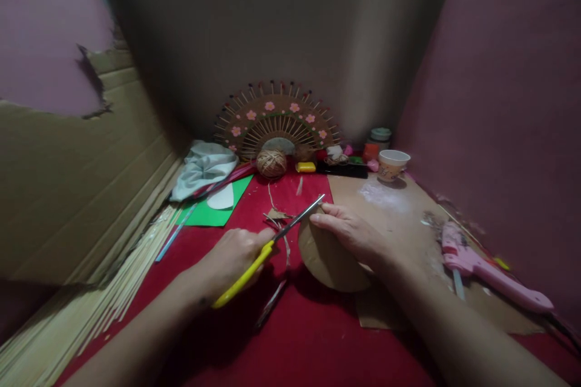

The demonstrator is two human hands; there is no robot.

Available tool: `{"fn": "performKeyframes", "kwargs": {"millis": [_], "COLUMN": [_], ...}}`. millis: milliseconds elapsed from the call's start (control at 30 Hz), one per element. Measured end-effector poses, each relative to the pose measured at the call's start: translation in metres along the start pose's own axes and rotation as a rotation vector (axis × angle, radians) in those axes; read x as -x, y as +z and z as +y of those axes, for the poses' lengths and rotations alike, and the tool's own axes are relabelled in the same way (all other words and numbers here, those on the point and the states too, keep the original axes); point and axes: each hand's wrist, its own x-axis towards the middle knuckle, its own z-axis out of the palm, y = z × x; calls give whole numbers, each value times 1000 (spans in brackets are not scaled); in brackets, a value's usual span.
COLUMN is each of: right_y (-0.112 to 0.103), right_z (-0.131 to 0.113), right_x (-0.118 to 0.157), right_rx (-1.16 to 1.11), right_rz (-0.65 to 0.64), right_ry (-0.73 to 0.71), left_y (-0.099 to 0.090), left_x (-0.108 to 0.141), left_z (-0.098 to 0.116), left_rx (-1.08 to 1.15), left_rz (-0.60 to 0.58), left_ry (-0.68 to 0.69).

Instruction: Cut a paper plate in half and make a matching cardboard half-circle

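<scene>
My left hand (238, 254) is wrapped round the yellow handles of a pair of scissors (245, 275). The blades point up and right, and their tip lies by the top edge of a rounded brown cardboard piece (331, 260). My right hand (347, 230) pinches that cardboard near its top, thumb and fingers close to the blade tip. Below the blades, thin curled cardboard strips (287, 254) and a small scrap (276, 214) lie on the red cloth (290, 351).
Long thin sticks (131, 272), green paper (204, 215) and a pale cloth (206, 166) lie left. Behind are a twine ball (271, 163) and a flowered fan (279, 109). A paper cup (393, 164) and pink glue gun (490, 272) are right. Walls stand at both sides.
</scene>
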Motion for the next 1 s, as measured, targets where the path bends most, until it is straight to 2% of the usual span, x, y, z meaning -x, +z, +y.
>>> {"fn": "performKeyframes", "kwargs": {"millis": [100,200,267,400,600,800,1000], "right_y": [2,4,4,3,0,-1,-1], "right_z": [-2,-3,-2,2,8,10,8], "right_x": [1,2,2,1,-2,-1,-1], "right_rx": [-3,-18,-36,-65,-115,-270,-343], "right_rz": [-2,-3,-4,-26,8,-75,-59], "right_ry": [-4,-16,-33,-66,-79,-103,-109], "left_y": [3,3,2,-5,-13,-14,-15], "left_x": [-3,-7,-7,-3,1,3,2], "left_z": [-6,-9,-7,0,2,1,2], "left_rx": [169,261,322,454,438,385,342], "left_rz": [78,129,107,6,-42,-36,-2], "left_ry": [9,-69,-84,-8,-13,22,-22]}}
